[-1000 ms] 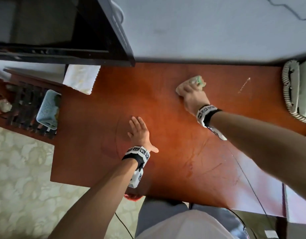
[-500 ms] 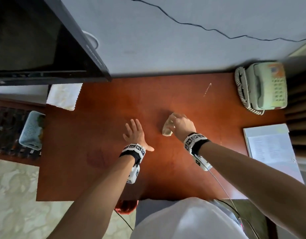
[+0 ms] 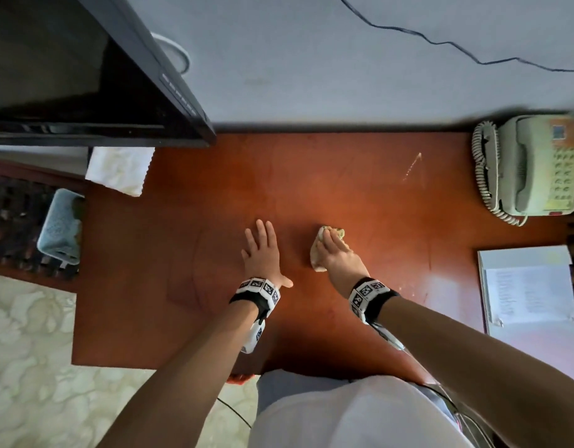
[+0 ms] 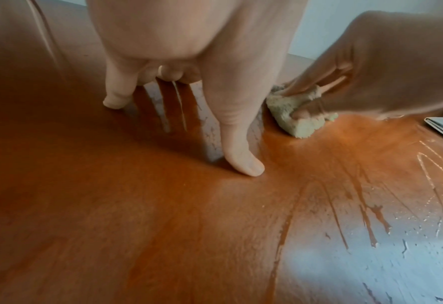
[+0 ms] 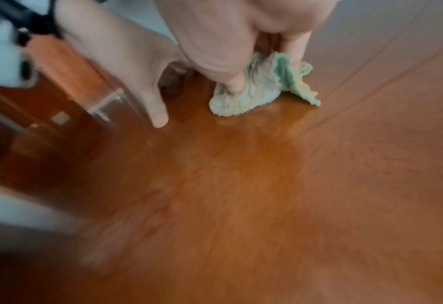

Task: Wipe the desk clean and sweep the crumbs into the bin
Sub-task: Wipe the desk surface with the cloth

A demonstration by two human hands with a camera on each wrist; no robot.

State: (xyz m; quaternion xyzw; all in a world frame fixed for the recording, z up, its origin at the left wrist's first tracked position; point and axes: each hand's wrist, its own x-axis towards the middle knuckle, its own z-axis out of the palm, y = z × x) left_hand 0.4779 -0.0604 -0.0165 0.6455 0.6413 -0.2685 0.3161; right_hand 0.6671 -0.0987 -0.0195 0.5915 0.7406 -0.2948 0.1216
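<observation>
Seen from the head camera, two hands work on one reddish wooden desk (image 3: 214, 318): the left hand (image 3: 261, 255) lies flat with fingers straight and thumb out to the side, and the right hand (image 3: 339, 258) just beside it curls over one crumpled pale green cloth (image 3: 318, 257) pressed to the desktop near the middle. Only this view shows one cream telephone (image 3: 534, 166) at the far right corner, one sheet of paper (image 3: 531, 295) on a white board in front of it, one white napkin (image 3: 119, 171) under the dark monitor (image 3: 85, 92), one light blue basket (image 3: 61, 227) beside the desk's left edge, and a pale streak of crumbs (image 3: 411, 166) toward the back.

From the left wrist, the thumb tip (image 4: 243, 164) touches the wood, and wet streaks (image 4: 371, 216) and white specks show that are hardly visible from above.

From the right wrist, the thumb (image 5: 223, 67) and fingers pinch the cloth's folds against the desk; the picture is blurred.
</observation>
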